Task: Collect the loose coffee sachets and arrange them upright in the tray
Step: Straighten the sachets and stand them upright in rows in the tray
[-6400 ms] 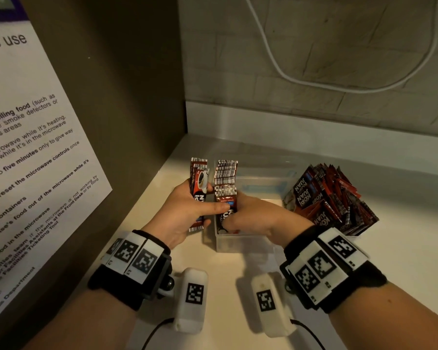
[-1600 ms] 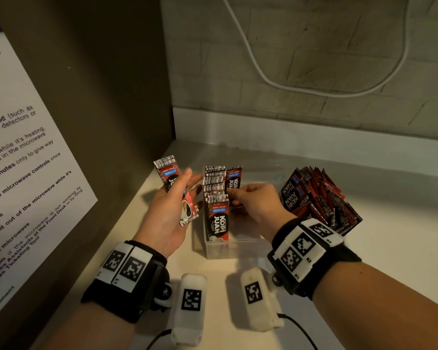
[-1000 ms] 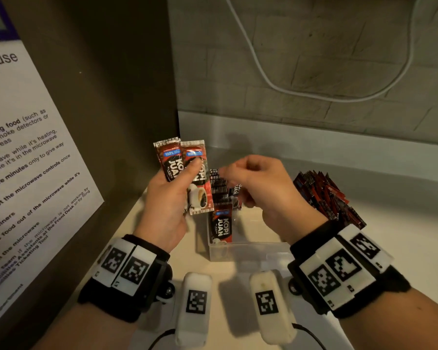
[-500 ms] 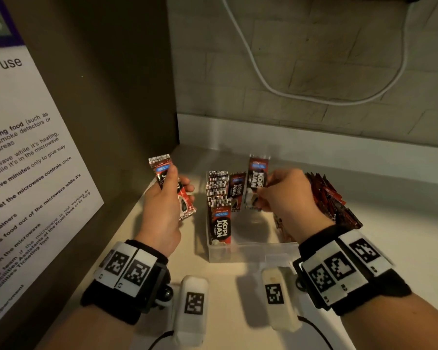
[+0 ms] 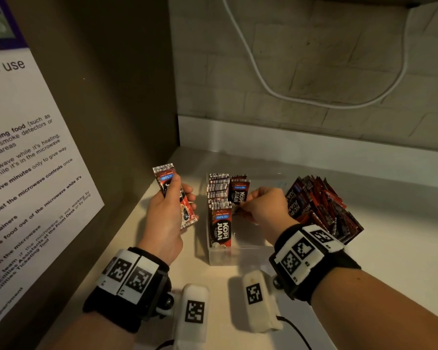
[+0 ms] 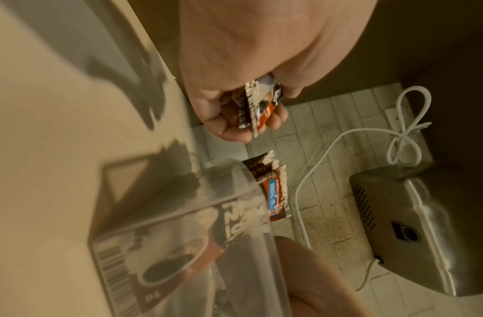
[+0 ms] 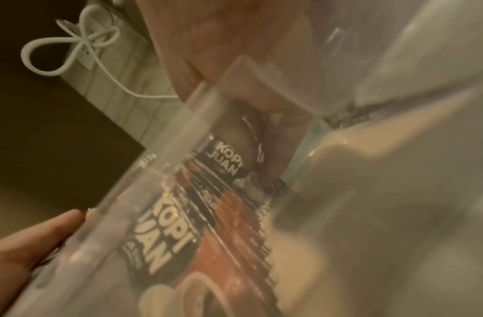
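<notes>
Right hand (image 5: 264, 207) fingertips hidden behind sachet (image 5: 238, 192), clear tray (image 5: 248, 253) blurry

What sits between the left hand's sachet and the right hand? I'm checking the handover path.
In the head view, the upright row of sachets in the clear tray stands between the left hand and the right hand.

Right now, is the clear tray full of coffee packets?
No. The clear tray holds upright sachets along its left side only; its right part shows bare bottom.
</notes>
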Motion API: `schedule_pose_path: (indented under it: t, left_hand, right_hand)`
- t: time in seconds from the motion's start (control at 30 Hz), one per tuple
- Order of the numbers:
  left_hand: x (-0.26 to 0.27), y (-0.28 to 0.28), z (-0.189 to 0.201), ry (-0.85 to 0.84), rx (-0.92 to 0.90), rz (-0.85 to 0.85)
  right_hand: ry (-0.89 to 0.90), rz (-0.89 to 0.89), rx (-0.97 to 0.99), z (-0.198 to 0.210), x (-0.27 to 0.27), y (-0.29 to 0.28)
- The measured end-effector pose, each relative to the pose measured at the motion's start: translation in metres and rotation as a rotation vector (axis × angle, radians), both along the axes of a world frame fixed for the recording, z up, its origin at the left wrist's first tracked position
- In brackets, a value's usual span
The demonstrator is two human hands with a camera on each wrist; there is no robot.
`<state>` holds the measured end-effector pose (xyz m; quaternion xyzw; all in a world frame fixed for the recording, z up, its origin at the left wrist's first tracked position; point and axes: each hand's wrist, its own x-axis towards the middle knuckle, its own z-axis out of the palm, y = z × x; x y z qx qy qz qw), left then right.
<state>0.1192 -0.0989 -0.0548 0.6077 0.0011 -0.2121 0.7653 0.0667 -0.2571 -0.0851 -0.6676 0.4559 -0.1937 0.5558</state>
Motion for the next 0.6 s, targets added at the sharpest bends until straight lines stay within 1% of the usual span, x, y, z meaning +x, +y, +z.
schedule_pose_path:
  t: [0.2,0.37,0.43,0.53,0.6]
  left_hand:
    - [-0.002,-0.001,-0.002,0.005,-0.008,-0.017]
    - [-0.001,0.001,-0.001,0.004,-0.005,-0.009]
    - [0.000,0.002,0.000,-0.001,-0.003,-0.005]
    - [0.000,0.003,0.001,-0.008,-0.015,-0.001]
    - [0.001,0.004,0.001,-0.012,-0.034,0.006]
  right_hand:
    - [0.028,0.018,-0.021,0.000,0.000,0.000]
    - [0.063,0.047,-0.100,-0.002,0.000,-0.001]
    - [0.072,0.039,-0.102,-0.003,-0.001,-0.002]
    - [0.069,0.019,-0.083,0.001,-0.005,-0.003]
    - [0.036,0.014,-0.098,0.009,-0.010,-0.003]
